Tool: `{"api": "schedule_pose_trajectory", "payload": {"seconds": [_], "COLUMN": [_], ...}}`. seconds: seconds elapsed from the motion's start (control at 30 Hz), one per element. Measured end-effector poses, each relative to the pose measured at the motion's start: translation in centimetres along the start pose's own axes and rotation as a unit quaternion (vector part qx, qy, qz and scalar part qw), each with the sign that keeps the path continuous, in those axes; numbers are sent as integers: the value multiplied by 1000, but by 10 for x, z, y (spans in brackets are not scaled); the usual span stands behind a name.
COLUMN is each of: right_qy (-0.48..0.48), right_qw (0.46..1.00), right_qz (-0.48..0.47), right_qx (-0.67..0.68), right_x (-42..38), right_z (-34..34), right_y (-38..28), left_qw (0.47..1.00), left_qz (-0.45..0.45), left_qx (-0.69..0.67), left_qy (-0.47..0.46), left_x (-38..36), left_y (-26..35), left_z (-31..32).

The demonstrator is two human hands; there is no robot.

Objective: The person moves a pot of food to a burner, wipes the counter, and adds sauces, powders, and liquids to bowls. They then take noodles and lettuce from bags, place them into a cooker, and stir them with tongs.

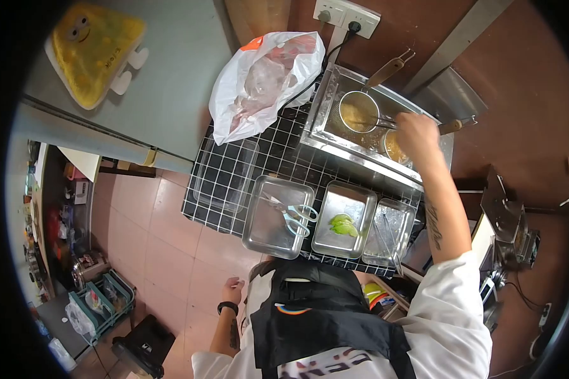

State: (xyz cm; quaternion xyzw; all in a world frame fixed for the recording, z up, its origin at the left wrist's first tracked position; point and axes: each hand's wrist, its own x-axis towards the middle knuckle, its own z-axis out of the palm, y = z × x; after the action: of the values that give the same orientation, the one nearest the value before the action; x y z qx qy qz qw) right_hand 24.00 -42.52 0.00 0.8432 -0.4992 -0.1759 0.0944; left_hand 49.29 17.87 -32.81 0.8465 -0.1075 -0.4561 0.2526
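Observation:
My right hand (pixel 417 136) is closed over the metal fryer (pixel 360 155), gripping slim metal tongs (pixel 385 122). Their tips reach into a round mesh strainer (pixel 359 112) with pale yellowish food in it; its wooden handle (pixel 385 72) points to the back. A second strainer (pixel 394 146) sits partly hidden beneath my hand, its handle (pixel 451 127) showing to the right. Away from the counter, at my left side, hangs my left hand (pixel 233 289), fingers loosely apart and holding nothing.
Along the counter's front stand a metal tray (pixel 265 237) with blue-handled scissors (pixel 295 218), one with green leaves (pixel 343 225), and a third tray (pixel 408 221) with thin metal utensils. A white plastic bag (pixel 259 88) lies left of the fryer, below wall sockets (pixel 348 17).

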Motion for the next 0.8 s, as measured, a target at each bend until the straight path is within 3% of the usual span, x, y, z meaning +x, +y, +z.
{"api": "schedule_pose_trajectory", "payload": {"seconds": [0.13,0.23,0.27,0.37,0.5,0.63,0.73,0.8], "right_qy": [-50,44,-1,130,337,313,335,239], "right_qw": [997,996,995,984,927,909,927,960], "right_qz": [-54,-14,35,72,54,185,54,63], "right_qx": [-10,76,92,101,155,202,159,134], "right_x": [35,16,2,-52,-108,-128,-103,-76], "right_z": [30,17,-7,-56,-114,-146,-99,-66], "right_y": [-23,6,14,44,71,64,73,58], "left_qw": [1000,1000,1000,1000,999,998,998,998], "left_qz": [-10,-3,-4,-20,36,64,65,63], "left_qx": [14,2,0,-6,23,17,1,-4], "left_qy": [2,11,10,-4,-12,-18,-14,-7], "left_x": [5,14,11,15,29,33,30,26], "left_y": [-43,-49,-43,-15,2,30,40,38], "left_z": [-1,-2,-1,-3,-1,-1,-2,-4]}}
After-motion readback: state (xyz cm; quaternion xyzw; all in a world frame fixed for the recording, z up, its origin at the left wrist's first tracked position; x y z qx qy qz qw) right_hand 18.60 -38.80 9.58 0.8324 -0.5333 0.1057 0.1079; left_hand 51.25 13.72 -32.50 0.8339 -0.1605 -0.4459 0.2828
